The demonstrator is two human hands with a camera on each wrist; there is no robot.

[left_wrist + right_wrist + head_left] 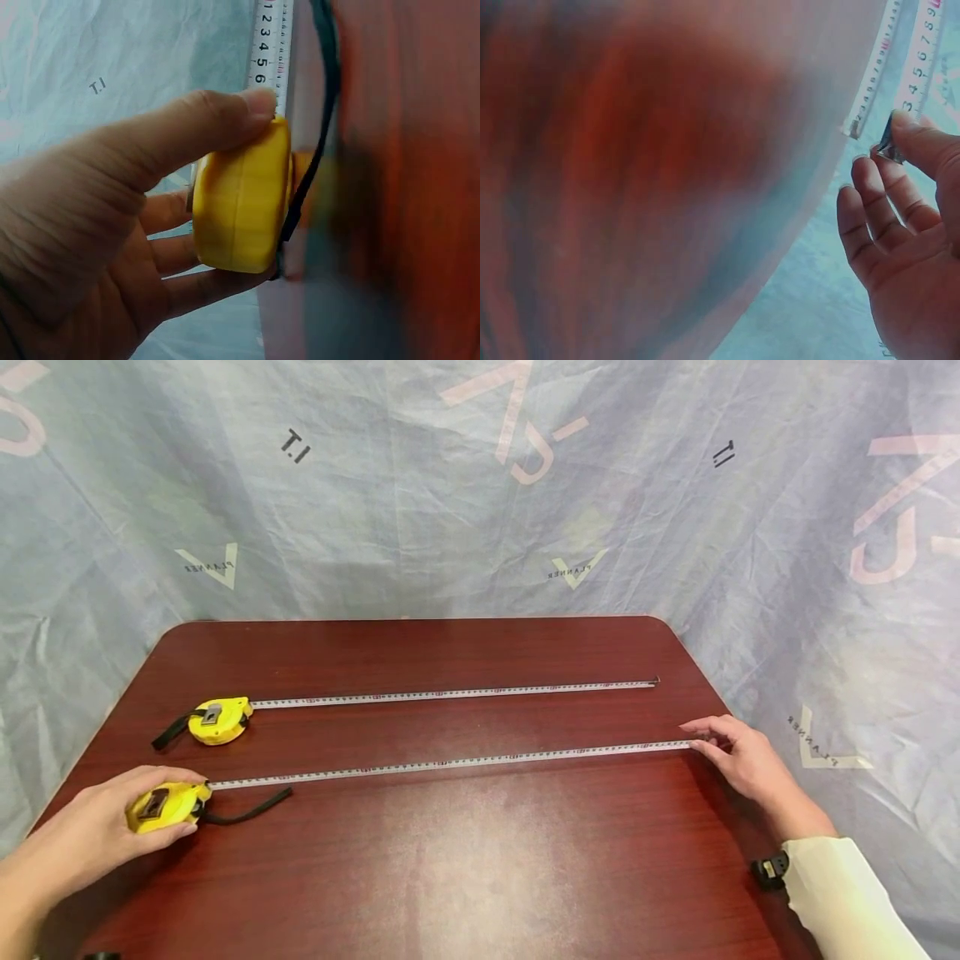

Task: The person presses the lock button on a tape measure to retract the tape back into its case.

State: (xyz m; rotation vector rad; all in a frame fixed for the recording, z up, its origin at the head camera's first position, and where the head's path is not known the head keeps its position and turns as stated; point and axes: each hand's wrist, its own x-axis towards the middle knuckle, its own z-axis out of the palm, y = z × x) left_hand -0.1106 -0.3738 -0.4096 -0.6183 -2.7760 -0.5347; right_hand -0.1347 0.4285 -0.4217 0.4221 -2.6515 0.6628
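My left hand [112, 814] grips the yellow case of a tape measure [174, 806] near the table's left edge, thumb along its near side in the head view. A black wrist strap [251, 812] trails from that case. Its white blade [442, 763] runs out to the right across the table. At the far end my right hand [746, 760] pinches the blade's tip, and the metal end hook [889, 144] shows by the thumb in the right wrist view. Close up, the left wrist view has the yellow case [240, 202] between thumb and fingers.
Behind lies a second yellow tape measure [219, 721] with a black strap [171, 732], its blade [465, 693] drawn out roughly parallel on the dark red table [480, 860]. Grey printed cloth [420, 493] hangs around the back and sides.
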